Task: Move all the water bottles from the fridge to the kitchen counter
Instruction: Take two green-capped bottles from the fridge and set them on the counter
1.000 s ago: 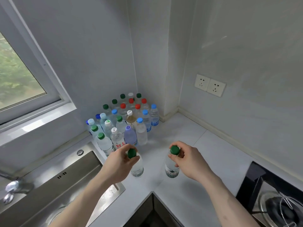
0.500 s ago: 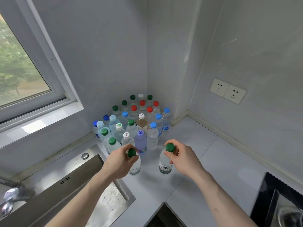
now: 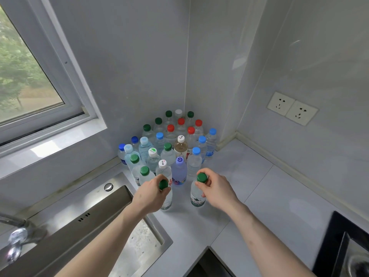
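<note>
Two hands each hold a water bottle by its top. The left hand (image 3: pixel 149 193) has its fingers curled tight around the neck of the left bottle (image 3: pixel 166 198), just under its green cap. The right hand (image 3: pixel 216 191) pinches the green cap of the right bottle (image 3: pixel 196 194) with its fingertips (image 3: pixel 199 183) pressed on the sides of the cap. Both bottles stand up straight on the white kitchen counter (image 3: pixel 259 196). They look like they touch the counter, but it is hard to be sure. The two bottles are near each other with a small gap between them.

Just behind them is a big bunch of bottles (image 3: pixel 169 144) packed close together in the corner where the two walls meet. Their caps are green, red, blue and white. One bottle in the front row is purple (image 3: pixel 179 172), and one farther back holds something light brown (image 3: pixel 180 148).

A shiny metal sink (image 3: pixel 119 226) sits on the left, right beside the left bottle. A tap (image 3: pixel 16 232) is at the far left, and it looks blurry. A window (image 3: pixel 30 80) is above the sink. Two wall sockets (image 3: pixel 291 107) are on the right wall. A black stove (image 3: pixel 343 246) is in the bottom right corner.
</note>
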A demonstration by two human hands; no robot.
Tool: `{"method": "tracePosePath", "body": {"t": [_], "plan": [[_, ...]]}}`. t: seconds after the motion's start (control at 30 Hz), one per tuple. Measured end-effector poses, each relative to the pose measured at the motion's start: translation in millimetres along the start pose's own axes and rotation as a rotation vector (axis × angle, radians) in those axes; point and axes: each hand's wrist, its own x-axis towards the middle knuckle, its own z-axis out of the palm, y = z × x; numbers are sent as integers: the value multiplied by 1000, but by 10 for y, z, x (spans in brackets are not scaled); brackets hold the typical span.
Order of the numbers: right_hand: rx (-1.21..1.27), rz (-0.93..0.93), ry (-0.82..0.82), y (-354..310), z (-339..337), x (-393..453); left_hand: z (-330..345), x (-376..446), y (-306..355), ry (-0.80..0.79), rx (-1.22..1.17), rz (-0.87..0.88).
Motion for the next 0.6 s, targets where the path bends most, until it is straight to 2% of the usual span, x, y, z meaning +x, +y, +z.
{"method": "tracePosePath", "body": {"t": [0.17,0.6], "plan": [[-18,-2,-34,-102,197,143,-1,55,-59,39,56,13],[21,18,-119,-317,593,337,-22,101,-176,86,29,-11]]}}
